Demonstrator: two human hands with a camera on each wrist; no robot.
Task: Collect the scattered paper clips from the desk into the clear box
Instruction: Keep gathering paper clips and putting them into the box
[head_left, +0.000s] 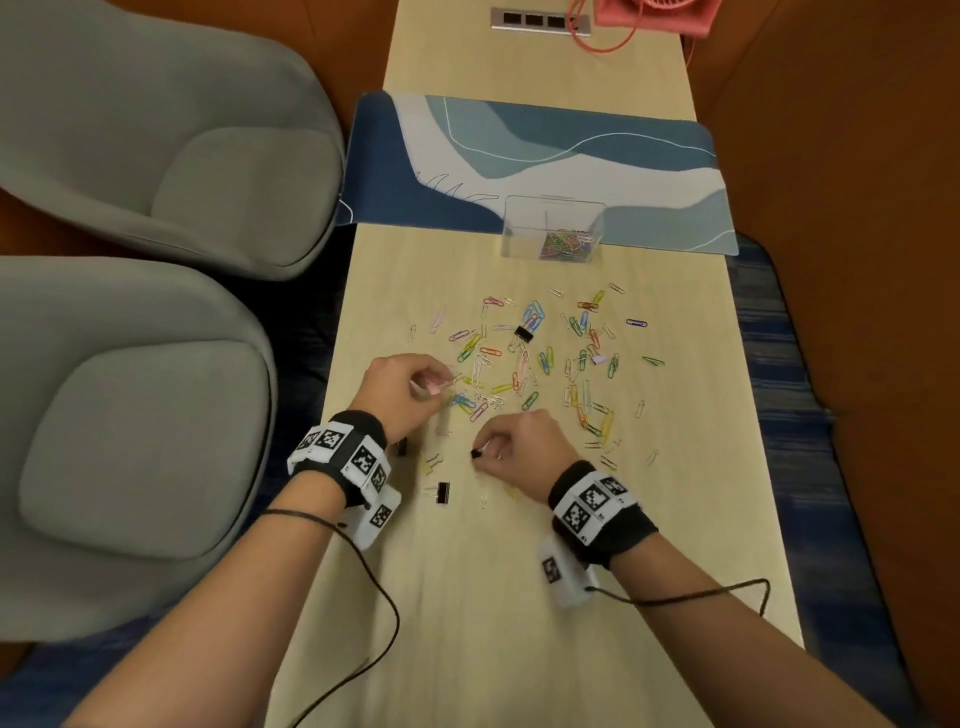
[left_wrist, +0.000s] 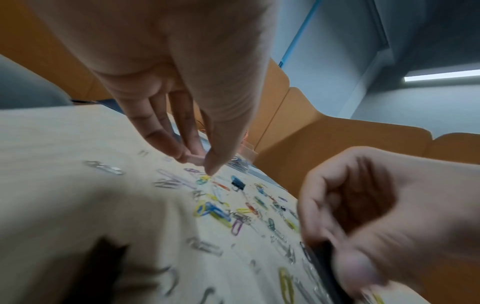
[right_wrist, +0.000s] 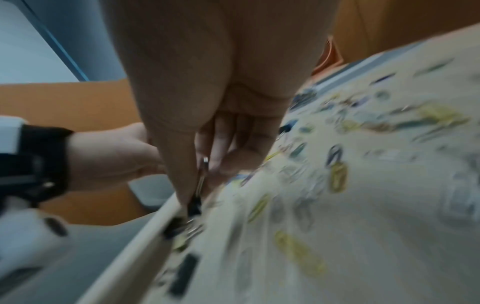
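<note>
Our left hand (head_left: 402, 387) pinches a pink clip (left_wrist: 193, 159) above the desk (head_left: 519, 597). Our right hand (head_left: 519, 441) grips a black binder clip (right_wrist: 194, 205). Paper clips (head_left: 540, 358) lie scattered between our hands and the box (head_left: 553, 226), which holds some.

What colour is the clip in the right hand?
Black binder clip, clearest in the right wrist view.
</note>
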